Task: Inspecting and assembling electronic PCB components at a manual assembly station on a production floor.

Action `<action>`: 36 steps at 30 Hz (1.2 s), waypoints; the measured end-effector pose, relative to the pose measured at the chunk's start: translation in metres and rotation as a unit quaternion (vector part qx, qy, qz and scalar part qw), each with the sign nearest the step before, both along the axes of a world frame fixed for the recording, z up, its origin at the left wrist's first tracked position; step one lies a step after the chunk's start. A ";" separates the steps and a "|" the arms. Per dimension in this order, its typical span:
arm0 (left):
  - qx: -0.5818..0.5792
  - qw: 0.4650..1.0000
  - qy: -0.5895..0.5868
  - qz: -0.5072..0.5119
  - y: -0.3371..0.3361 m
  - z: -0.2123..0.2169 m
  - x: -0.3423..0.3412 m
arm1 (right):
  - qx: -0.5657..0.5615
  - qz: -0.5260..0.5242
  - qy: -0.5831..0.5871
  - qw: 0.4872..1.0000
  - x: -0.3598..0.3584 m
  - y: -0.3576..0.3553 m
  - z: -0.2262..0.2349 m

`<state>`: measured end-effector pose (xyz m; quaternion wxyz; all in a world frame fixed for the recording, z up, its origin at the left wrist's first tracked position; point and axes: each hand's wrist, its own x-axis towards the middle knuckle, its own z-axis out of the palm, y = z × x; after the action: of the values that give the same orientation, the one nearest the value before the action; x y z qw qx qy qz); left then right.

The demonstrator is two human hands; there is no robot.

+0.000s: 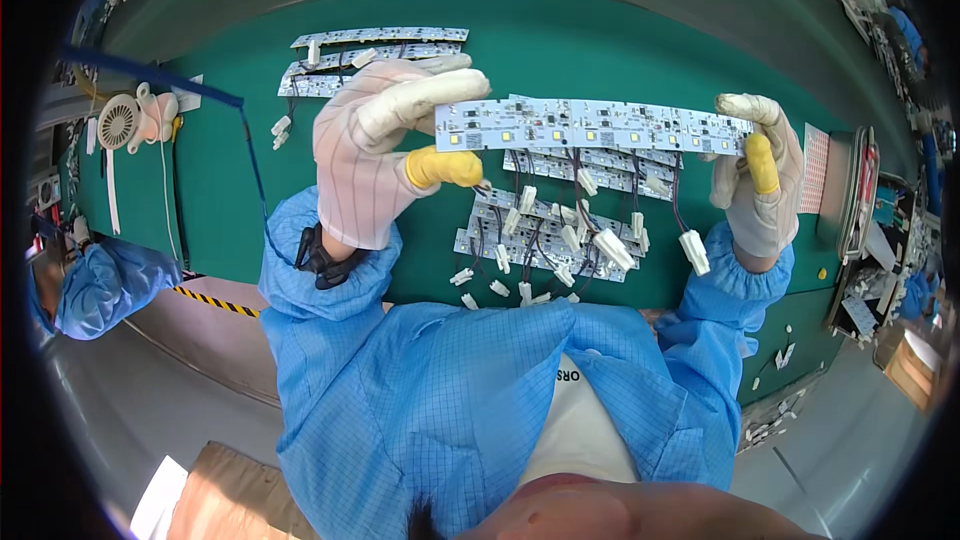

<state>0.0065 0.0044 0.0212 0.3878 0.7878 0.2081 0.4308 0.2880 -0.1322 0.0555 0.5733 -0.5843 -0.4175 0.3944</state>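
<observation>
Raised above the green bench is a long white LED circuit board (610, 128), held level between both hands. My left hand (375, 145), in a striped white glove with a yellow thumb tip, pinches its left end. Gripping the right end is my right hand (765, 165), gloved the same way. Dark wires with white plugs hang below this board; one large connector (694, 252) dangles near my right wrist. Underneath lie several similar boards (500, 225) with wires and plugs, partly hidden by the held one. More boards (380, 35) are stacked beyond my left hand.
A blue grounding cord (250, 155) runs to the black wrist strap (325, 260) on my left wrist. A small white fan (120, 122) stands at the left of the green bench (600, 30). Trays (855, 200) stand at the right edge. Another person's blue sleeve (110, 285) shows far left.
</observation>
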 end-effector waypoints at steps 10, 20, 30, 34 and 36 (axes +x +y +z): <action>-0.029 0.999 -0.025 0.024 -0.004 -0.002 0.000 | 0.000 0.027 -0.040 0.999 0.005 -0.003 -0.003; 0.001 0.999 -0.023 0.029 -0.001 -0.008 0.002 | -0.004 0.016 -0.043 0.999 0.002 -0.008 0.003; -0.028 0.999 -0.004 0.035 0.005 -0.012 -0.003 | 0.006 0.071 0.024 0.997 -0.004 -0.001 0.005; -0.028 0.997 -0.004 0.074 0.002 -0.014 0.001 | 0.002 0.052 0.003 0.999 -0.005 -0.007 0.009; -0.018 0.999 -0.029 0.036 0.006 -0.020 -0.002 | 0.004 0.063 0.011 0.998 -0.002 -0.010 0.011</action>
<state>0.0041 0.0105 0.0008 0.3920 0.7600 0.2330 0.4631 0.2862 -0.1424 0.0665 0.5543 -0.5503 -0.4490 0.4340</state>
